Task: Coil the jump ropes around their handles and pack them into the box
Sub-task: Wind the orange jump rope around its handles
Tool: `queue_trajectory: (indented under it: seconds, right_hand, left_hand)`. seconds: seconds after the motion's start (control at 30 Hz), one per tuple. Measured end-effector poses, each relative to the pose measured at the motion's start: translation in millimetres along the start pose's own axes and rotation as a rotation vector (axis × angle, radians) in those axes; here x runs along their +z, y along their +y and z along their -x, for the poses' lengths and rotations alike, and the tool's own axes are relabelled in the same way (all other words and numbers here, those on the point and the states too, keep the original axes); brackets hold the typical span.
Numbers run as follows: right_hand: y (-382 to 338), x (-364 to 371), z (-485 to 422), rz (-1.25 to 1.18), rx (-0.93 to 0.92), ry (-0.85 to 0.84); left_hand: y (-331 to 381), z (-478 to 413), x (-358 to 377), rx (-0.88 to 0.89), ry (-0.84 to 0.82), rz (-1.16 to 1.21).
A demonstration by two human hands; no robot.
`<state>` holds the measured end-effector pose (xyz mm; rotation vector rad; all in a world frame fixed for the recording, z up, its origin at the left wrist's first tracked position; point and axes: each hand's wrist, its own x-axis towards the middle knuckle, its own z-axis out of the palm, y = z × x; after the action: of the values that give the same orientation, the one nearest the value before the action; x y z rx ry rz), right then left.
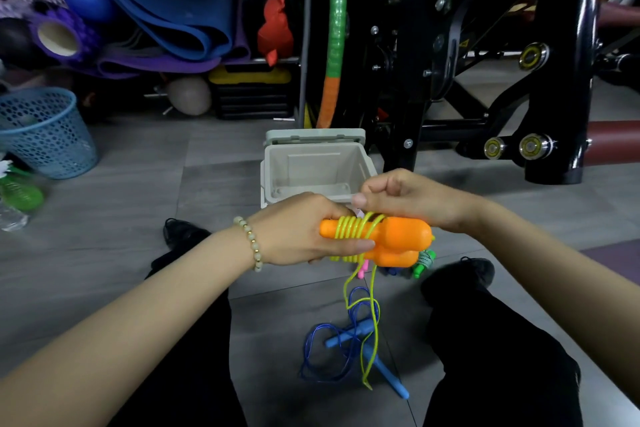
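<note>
Yellow jump rope is part-coiled round its orange handles, held just before the open box. My left hand grips the handles, my right hand pinches the rope, and its loose end trails to the floor.

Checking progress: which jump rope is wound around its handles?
The yellow rope, coiled round its orange handles; the blue rope lies loose on the floor.

Person seated, legs apart. The left hand grips paired orange handles, thumb lying across the yellow rope coils. The right hand, fingers curled, pinches the rope just above the coils. The slack hangs to the floor, over a blue jump rope. The grey box stands open just beyond the hands.
</note>
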<state>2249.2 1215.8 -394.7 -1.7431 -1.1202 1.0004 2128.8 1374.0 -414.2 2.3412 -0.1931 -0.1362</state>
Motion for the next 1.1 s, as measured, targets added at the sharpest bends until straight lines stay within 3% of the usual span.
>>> queue_trajectory:
  seconds: [0.13,0.23,0.4,0.6,0.8,1.1]
  right_hand:
    - [-4,-1,9,-0.098,-0.115,0.130]
    - [0,5,15,-0.161,-0.117,0.110]
    - [17,24,17,-0.467,-0.087,0.146]
    - [45,41,3,-0.402,-0.053,0.211]
    - [33,57,-8,-0.202,-0.148,0.278]
    - [46,49,-13,-0.103,0.061,0.385]
  left_hand:
    - [-5,2,4,-0.048,-0.015,0.179]
    - [-11,2,4,-0.082,0.044,0.298]
    - [-14,-2,6,-0.179,0.104,0.460]
    - [-19,-7,5,-0.249,0.165,0.498]
    - [-30,-13,4,-0.315,0.292,0.575]
    - [-47,-16,1,-0.316,0.527,0.563]
